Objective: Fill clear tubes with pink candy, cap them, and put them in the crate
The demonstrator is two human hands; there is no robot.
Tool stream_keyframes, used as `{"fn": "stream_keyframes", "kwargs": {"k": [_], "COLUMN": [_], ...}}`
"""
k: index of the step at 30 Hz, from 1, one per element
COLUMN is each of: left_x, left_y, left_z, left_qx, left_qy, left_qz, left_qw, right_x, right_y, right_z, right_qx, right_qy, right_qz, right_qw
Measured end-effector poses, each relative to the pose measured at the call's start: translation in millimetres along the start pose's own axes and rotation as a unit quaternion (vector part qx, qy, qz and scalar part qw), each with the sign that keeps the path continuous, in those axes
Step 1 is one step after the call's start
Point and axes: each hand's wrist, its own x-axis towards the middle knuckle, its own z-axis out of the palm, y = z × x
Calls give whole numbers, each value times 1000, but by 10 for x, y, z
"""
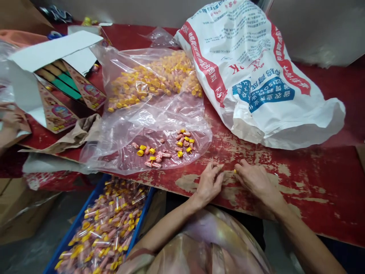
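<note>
Over the near edge of the red table, my left hand (209,183) has its fingers drawn together; anything in them is too small to make out. Just to its right, my right hand (254,179) pinches a small yellow cap (235,171) at its fingertips. A gap separates the two hands. Beyond them to the left, a clear plastic bag (119,127) lies on the table. On its near part are several loose yellow caps (140,153) and pink speckled pieces (156,165). Deeper in the bag sits a large heap of yellow-capped pieces (159,78).
A big white printed sack (256,57) lies at the back right. Below the table edge, a blue crate (95,196) holds many capped clear tubes (105,228). Printed cartons (58,110) stand at left, near another person's hand (10,120). Worn red tabletop (319,167) extends right.
</note>
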Motion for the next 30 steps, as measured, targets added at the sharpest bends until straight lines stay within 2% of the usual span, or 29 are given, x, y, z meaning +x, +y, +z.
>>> {"fn": "stream_keyframes", "kwargs": {"k": [3, 7, 11, 16, 19, 21, 22, 23, 26, 27, 28, 30], "left_x": [-63, -214, -280, -249, -234, -231, -231, -232, -226, -220, -213, -194], "left_y": [-89, -207, -269, -262, -252, -243, -238, -234, -225, -222, -220, -215], "left_z": [-40, -63, -31, -34, -48, -62, -70, -77, -88, -86, -82, -71], "left_qx": [2, 27, 39, 14, -2, -14, -19, -25, -37, -40, -42, -42], "left_qy": [85, 145, 147, 126, 139, 146, 150, 153, 156, 154, 150, 143], "left_qz": [18, 79, 113, 93, 76, 65, 59, 53, 33, 29, 25, 21], "left_qw": [996, 986, 982, 988, 987, 987, 987, 987, 986, 987, 987, 989], "right_x": [146, 250, 238, 213, 218, 215, 207, 194, 141, 129, 123, 128], "right_y": [-53, -138, -152, -110, 5, 71, 79, 62, -116, -195, -268, -379], "right_z": [-96, -33, 23, 70, 186, 274, 315, 354, 465, 503, 539, 606], "right_qx": [-83, -100, -105, -102, -40, 103, 207, 320, 595, 646, 675, 689], "right_qy": [-74, -77, -71, -39, 8, 71, 101, 121, 128, 133, 147, 189], "right_qz": [-4, -5, 13, 9, 9, 10, 16, 24, 54, 54, 47, 30], "right_qw": [994, 992, 992, 994, 999, 992, 973, 939, 792, 750, 722, 699]}}
